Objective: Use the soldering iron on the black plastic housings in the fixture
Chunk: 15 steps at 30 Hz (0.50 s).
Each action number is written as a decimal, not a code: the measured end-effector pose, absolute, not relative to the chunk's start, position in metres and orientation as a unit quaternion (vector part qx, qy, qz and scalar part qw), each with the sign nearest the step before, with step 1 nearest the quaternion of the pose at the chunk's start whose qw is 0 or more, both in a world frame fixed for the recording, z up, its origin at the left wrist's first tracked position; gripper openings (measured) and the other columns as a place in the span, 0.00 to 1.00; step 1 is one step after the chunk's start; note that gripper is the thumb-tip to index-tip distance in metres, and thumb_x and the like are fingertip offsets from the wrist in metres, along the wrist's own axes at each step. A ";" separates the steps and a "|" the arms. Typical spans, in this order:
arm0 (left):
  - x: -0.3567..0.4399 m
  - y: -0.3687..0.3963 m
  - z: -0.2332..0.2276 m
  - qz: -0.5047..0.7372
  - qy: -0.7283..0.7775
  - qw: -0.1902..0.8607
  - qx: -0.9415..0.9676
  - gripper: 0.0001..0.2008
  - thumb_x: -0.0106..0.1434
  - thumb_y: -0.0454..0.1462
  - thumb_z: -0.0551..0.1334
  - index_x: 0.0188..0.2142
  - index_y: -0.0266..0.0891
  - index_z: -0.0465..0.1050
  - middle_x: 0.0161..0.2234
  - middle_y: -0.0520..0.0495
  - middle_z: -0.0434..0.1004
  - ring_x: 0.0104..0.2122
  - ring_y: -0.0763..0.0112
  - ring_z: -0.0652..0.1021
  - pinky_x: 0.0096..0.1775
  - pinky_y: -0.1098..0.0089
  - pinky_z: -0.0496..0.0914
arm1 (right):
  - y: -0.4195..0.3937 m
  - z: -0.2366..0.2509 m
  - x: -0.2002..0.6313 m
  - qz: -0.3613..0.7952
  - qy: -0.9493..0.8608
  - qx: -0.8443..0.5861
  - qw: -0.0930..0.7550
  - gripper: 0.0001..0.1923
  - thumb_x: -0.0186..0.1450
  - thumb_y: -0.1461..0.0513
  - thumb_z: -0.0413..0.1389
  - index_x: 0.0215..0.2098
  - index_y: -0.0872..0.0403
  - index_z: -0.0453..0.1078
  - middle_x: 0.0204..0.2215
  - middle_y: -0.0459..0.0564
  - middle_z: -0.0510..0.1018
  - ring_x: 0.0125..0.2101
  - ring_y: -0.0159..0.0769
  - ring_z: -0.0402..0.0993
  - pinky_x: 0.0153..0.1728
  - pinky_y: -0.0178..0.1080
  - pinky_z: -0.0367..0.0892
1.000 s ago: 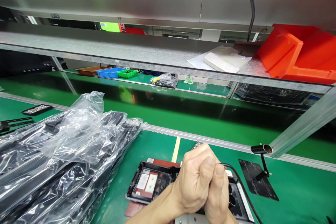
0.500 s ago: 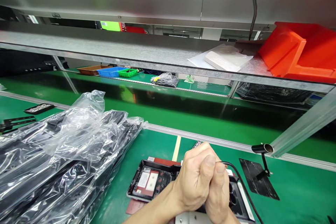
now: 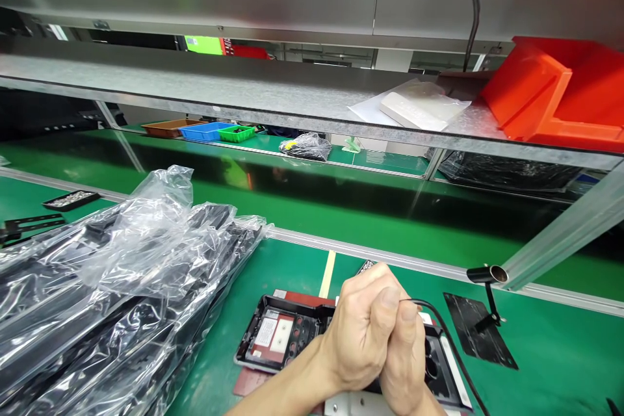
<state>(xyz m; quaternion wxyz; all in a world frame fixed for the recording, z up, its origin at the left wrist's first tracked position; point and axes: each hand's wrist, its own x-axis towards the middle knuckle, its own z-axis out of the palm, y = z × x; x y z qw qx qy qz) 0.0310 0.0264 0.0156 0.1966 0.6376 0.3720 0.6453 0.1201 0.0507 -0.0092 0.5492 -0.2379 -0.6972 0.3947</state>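
Both my hands are pressed together over an open black device housing [image 3: 277,338] that lies on a red mat on the green bench. My left hand [image 3: 363,331] is closed into a fist, thumb on top. Against it, my right hand [image 3: 404,357] pinches a thin black cable [image 3: 446,338], which curves off to the right and down. What the left fist holds is hidden. The housing shows white labels and small parts inside; a grey metal plate [image 3: 351,405] sits at its near edge.
A big heap of black parts in clear plastic bags [image 3: 112,286] fills the left. A small black stand on a dark plate [image 3: 482,331] is at right. An aluminium rail, a conveyor belt, a steel shelf with a red bin [image 3: 560,97] and white packets lie beyond.
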 end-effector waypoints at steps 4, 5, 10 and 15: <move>0.031 0.026 0.016 0.646 0.369 0.196 0.638 0.24 0.76 0.43 0.44 0.32 0.36 0.72 0.31 0.41 0.76 0.33 0.66 0.73 0.38 0.65 0.67 | 0.051 -0.010 0.120 0.385 -0.695 -0.243 0.556 0.28 0.75 0.47 0.40 0.24 0.51 0.65 0.18 0.43 0.65 0.18 0.32 0.57 0.21 0.37 0.64; 0.031 0.026 0.016 0.647 0.369 0.196 0.638 0.24 0.76 0.43 0.44 0.32 0.36 0.72 0.31 0.41 0.76 0.33 0.66 0.73 0.38 0.65 0.67 | 0.052 -0.010 0.120 0.385 -0.696 -0.245 0.555 0.28 0.75 0.47 0.40 0.23 0.51 0.65 0.17 0.43 0.65 0.18 0.33 0.57 0.21 0.37 0.64; 0.031 0.026 0.015 0.649 0.366 0.197 0.638 0.24 0.76 0.42 0.45 0.32 0.35 0.72 0.31 0.41 0.76 0.33 0.66 0.74 0.38 0.65 0.68 | 0.050 -0.006 0.120 0.378 -0.693 -0.256 0.557 0.29 0.74 0.45 0.41 0.22 0.51 0.64 0.16 0.43 0.64 0.17 0.32 0.55 0.19 0.37 0.63; 0.032 0.026 0.015 0.650 0.365 0.195 0.637 0.24 0.76 0.43 0.45 0.32 0.36 0.73 0.32 0.41 0.76 0.33 0.66 0.74 0.39 0.64 0.68 | 0.049 -0.003 0.120 0.384 -0.697 -0.265 0.545 0.31 0.74 0.44 0.40 0.22 0.51 0.64 0.15 0.45 0.66 0.19 0.34 0.59 0.19 0.37 0.62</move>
